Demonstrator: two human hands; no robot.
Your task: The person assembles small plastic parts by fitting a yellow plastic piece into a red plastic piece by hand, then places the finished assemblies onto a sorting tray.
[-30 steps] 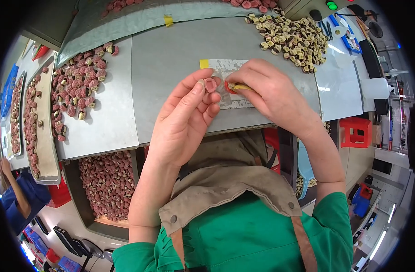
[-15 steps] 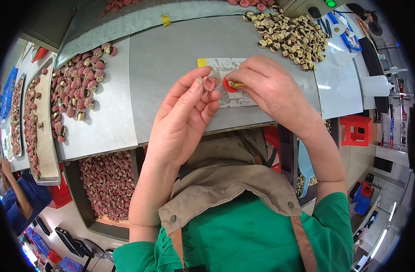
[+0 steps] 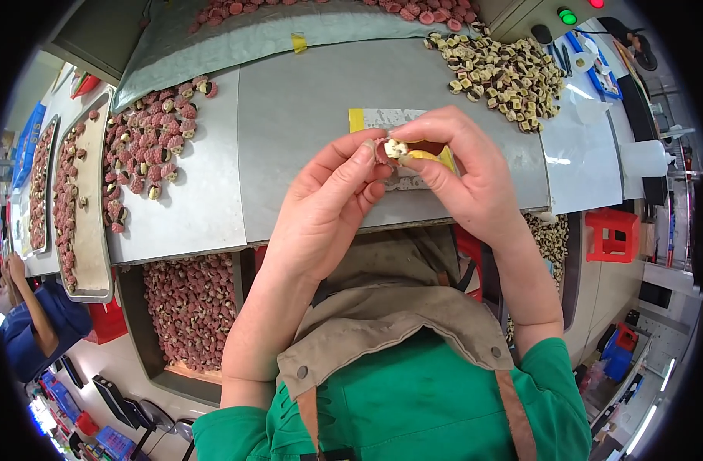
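Between the fingertips of my left hand (image 3: 328, 196), which are closed, is a small pink, bumpy, cup-shaped piece (image 3: 381, 152). My right hand (image 3: 470, 180) pinches a small cream piece (image 3: 396, 147) with some yellow beside it, and presses it against the open side of the pink one. Both hands meet above a speckled white plate (image 3: 378, 117) with yellow tape at its corner. The fingers cover part of both pieces and much of the plate.
Pink-and-cream pieces (image 3: 144, 146) lie at left, beside a metal tray (image 3: 92, 230) of them. A drawer below (image 3: 190, 315) is full of more. Cream-and-dark pieces (image 3: 512, 81) heap at back right. A white bottle (image 3: 643, 157) and red stool (image 3: 612, 234) are right; another person (image 3: 40, 326) works far left.
My right hand has lifted from the red round spot on the plate and moved to the pink piece, bringing the cream piece against it. The red spot is now hidden.
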